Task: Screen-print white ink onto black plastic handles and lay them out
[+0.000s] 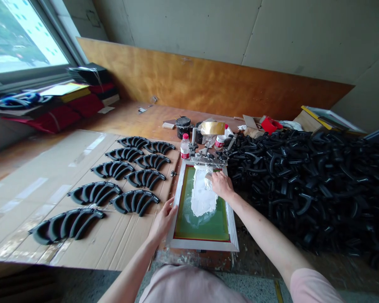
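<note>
A silk-screen frame (pixel 234 229) with a silver metal border and green mesh lies in front of me, its far end at a metal clamp (pixel 205 159). White ink (pixel 204 198) is smeared thickly over the upper and middle mesh. My right hand (pixel 221 184) is closed on a small squeegee (pixel 209 176), whose edge sits in the ink near the far end; the fingers partly cover it. At the frame's left edge, my left hand (pixel 164 219) grips the metal border, with its fingertips against the side. What lies under the screen is hidden.
Fanned rows of curved black parts (pixel 96 198) lie on a cardboard sheet (pixel 6 210) at left. A big heap of similar black pieces (pixel 290 185) is piled at right. Behind the clamp stand a red-capped bottle (pixel 185 146), a black tub (pixel 183 126) and a tape roll (pixel 212 128).
</note>
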Motion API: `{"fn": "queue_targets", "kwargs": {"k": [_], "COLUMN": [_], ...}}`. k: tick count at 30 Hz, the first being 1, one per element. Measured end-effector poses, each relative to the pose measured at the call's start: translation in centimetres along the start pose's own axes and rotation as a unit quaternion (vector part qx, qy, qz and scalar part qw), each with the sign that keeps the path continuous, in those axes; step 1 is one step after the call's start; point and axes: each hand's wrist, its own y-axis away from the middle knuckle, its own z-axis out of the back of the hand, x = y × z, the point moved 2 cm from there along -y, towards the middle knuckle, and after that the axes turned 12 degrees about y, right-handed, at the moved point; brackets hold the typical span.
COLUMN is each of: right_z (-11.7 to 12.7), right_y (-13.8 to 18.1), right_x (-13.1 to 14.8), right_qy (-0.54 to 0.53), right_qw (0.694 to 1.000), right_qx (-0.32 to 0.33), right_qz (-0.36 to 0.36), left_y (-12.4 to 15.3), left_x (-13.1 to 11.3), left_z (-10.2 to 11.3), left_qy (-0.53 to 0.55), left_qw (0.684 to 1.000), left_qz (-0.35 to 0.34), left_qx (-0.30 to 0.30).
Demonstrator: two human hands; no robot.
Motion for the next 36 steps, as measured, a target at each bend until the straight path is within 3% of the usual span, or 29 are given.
{"fn": "queue_targets", "kwargs": {"k": [5, 8, 12, 17, 22, 25, 29, 33, 36], "right_z": [0.5, 1.3, 1.1, 0.0, 1.3, 2.2, 1.4, 0.1, 0.7], "right_y": [0.2, -1.5, -3.3, -1.1, 2.2, 1.2, 0.2, 2.7, 3.0], "right_x": [1.6, 0.8, 0.8, 2.5, 1.0, 0.1, 0.7, 1.1, 0.6], "right_qy": [-0.027, -0.034, -0.009, -0.010, -0.035, -0.070, -0.080, -0.091, -0.108], "right_qw": [0.999, 0.999, 0.999, 0.997, 0.970, 0.969, 0.981, 0.971, 0.964], "right_qx": [0.010, 0.026, -0.001, -0.015, -0.008, -0.001, -0.062, -0.080, -0.057], "right_qz": [0.035, -0.008, -0.035, 0.076, 0.242, 0.236, 0.164, 0.206, 0.235], "left_y": [0.0, 0.0, 0.0, -0.1, -0.1, 0.0, 0.1, 0.2, 0.3], "left_x": [0.0, -0.2, -0.1, 0.2, 0.0, -0.4, -0.6, -0.9, -1.2], "left_z": [-0.1, -0.1, 0.0, 0.0, -0.1, -0.1, -0.1, -0.2, -0.3], "left_qy": [0.012, 0.006, 0.002, 0.000, 0.007, 0.019, 0.025, 0.042, 0.041], "left_qw": [1.000, 1.000, 1.000, 1.000, 1.000, 1.000, 0.999, 0.999, 0.999], "left_qz": [0.008, 0.016, 0.011, 0.009, 0.007, 0.002, 0.006, 0.014, 0.015], "left_qx": [0.004, 0.008, 0.003, 0.000, 0.002, -0.004, -0.027, -0.009, -0.001]}}
